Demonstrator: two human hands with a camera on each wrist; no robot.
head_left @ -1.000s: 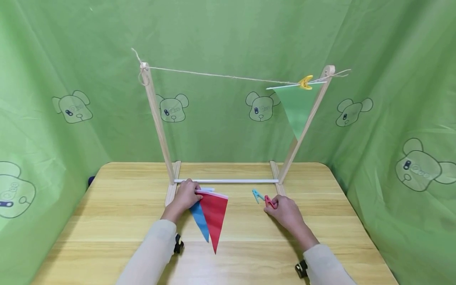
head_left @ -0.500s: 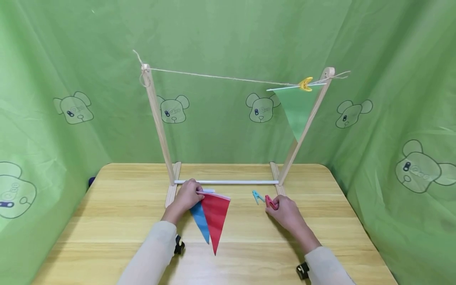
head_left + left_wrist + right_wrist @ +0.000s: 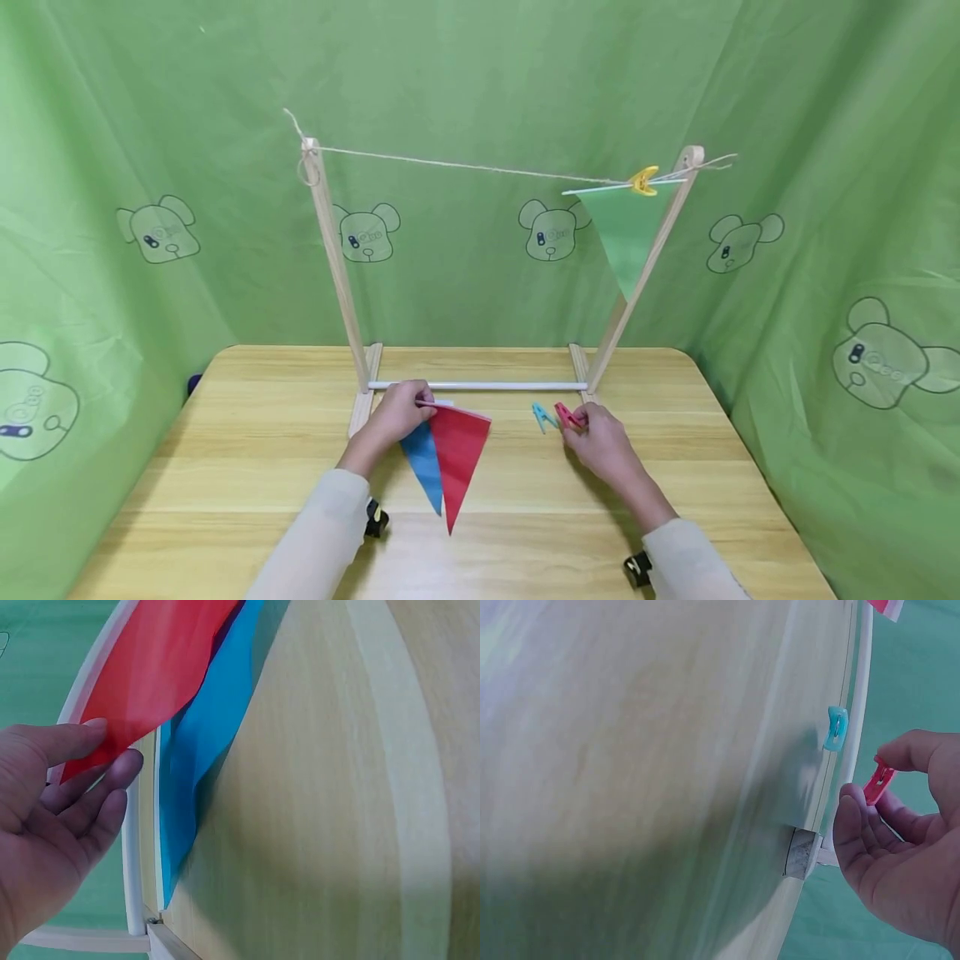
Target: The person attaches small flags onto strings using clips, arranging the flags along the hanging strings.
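My left hand (image 3: 399, 414) pinches the top corner of a red pennant flag (image 3: 456, 446) and lifts it a little off the table; in the left wrist view thumb and fingers (image 3: 97, 776) clamp the red flag (image 3: 161, 664). A blue flag (image 3: 422, 465) lies under it on the wood, also seen as the blue flag (image 3: 206, 742). My right hand (image 3: 600, 437) pinches a red clothespin (image 3: 566, 415) between thumb and forefinger, raised just above the table; the red clothespin (image 3: 877, 784) shows clearly. A blue clothespin (image 3: 540, 414) lies beside it, the blue clothespin (image 3: 836, 727).
A wooden frame (image 3: 330, 250) stands on the table (image 3: 225, 467) with a twine line (image 3: 465, 167) strung across its top. A green flag (image 3: 622, 233) hangs at the line's right end under a yellow clothespin (image 3: 643, 179). Green cloth walls surround the table.
The left hand has raised the red flag's top edge slightly and shifted it right. The right hand has lifted the red clothespin off the table and moved it a little back.
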